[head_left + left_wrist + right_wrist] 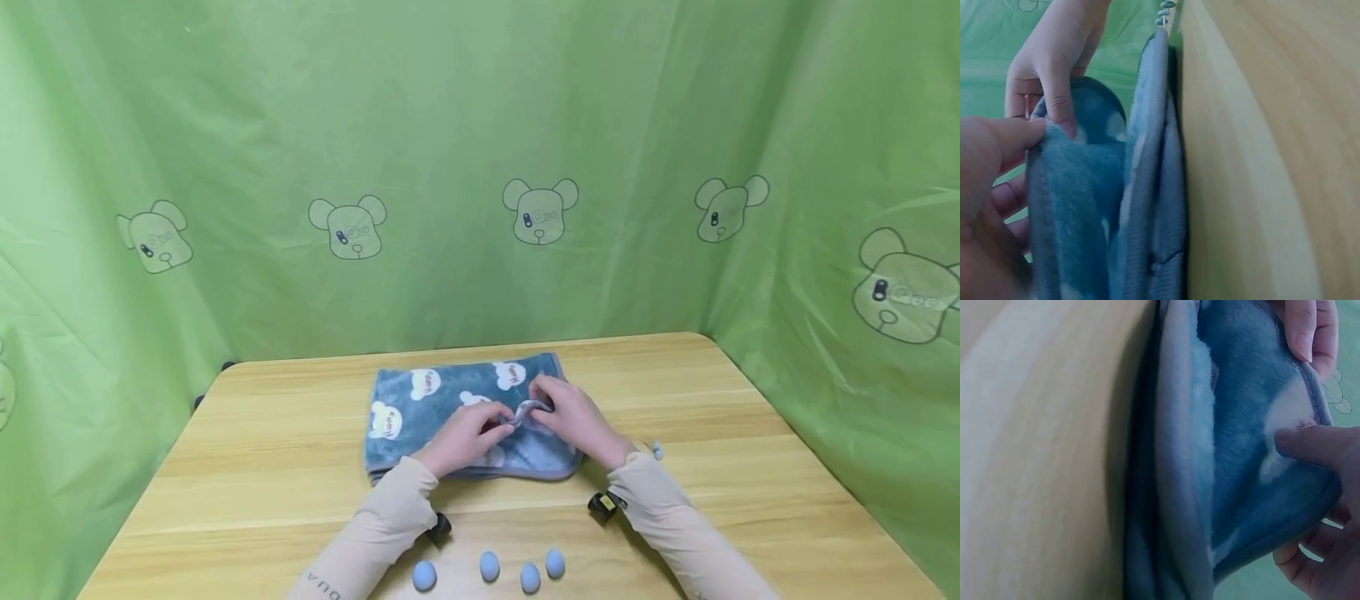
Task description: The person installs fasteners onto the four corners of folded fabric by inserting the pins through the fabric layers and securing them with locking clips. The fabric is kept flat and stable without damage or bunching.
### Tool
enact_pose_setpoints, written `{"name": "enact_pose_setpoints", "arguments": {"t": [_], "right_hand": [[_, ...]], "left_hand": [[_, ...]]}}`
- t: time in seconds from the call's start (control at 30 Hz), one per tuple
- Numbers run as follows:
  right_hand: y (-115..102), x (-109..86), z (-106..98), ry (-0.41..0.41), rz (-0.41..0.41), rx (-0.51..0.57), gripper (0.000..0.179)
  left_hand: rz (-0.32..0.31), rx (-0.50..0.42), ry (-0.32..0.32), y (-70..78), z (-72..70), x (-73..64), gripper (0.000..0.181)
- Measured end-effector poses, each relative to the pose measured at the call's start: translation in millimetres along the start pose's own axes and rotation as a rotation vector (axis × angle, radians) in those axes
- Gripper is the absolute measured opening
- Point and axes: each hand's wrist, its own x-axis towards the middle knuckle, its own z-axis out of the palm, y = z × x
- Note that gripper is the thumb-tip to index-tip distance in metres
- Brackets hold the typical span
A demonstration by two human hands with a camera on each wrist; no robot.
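A folded teal fleece blanket (pixel 442 425) with white bear-head patches lies on the wooden table. My left hand (pixel 468 435) pinches the grey-bound edge of its upper layer between thumb and fingers. Close by on the right, my right hand (pixel 576 419) grips the same edge near a corner, thumb on the fleece face. In the left wrist view the raised blanket layer (pixel 1079 206) stands apart from the folded layers below it. The right wrist view shows the right thumb (pixel 1313 445) pressed over a white patch, with the left fingertips farther along the edge.
Several small blue egg-shaped pieces (pixel 490 567) lie at the table's front, between the forearms. Another small blue piece (pixel 657 450) is beside the right wrist. Green curtains (pixel 450 292) with bear drawings enclose the table (pixel 247 467) at the back and sides.
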Motion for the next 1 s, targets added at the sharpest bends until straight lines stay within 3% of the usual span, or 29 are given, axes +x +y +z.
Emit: {"name": "enact_pose_setpoints", "arguments": {"t": [0.17,0.33,0.53,0.77,1.0], "right_hand": [[2.0,-0.1,-1.3,-0.002,-0.004,0.016,0.020],[4.0,0.4,-3.6,0.010,0.012,0.014,0.019],[4.7,-1.2,-4.5,0.034,-0.001,0.000,0.022],[5.4,-2.8,-5.0,0.038,-0.015,-0.014,0.021],[6.3,-2.8,-5.4,0.039,-0.017,-0.021,0.020]], "left_hand": [[0.000,0.051,-0.046,2.9,-9.2,0.5,0.018],[0.019,0.144,-0.064,14.7,-21.8,-2.4,0.020],[0.109,0.259,-0.088,39.5,-27.9,-10.5,0.021],[0.315,0.435,-0.180,76.5,-17.2,-25.1,0.022],[0.393,0.602,-0.318,101.6,5.9,-39.7,0.029]]}}
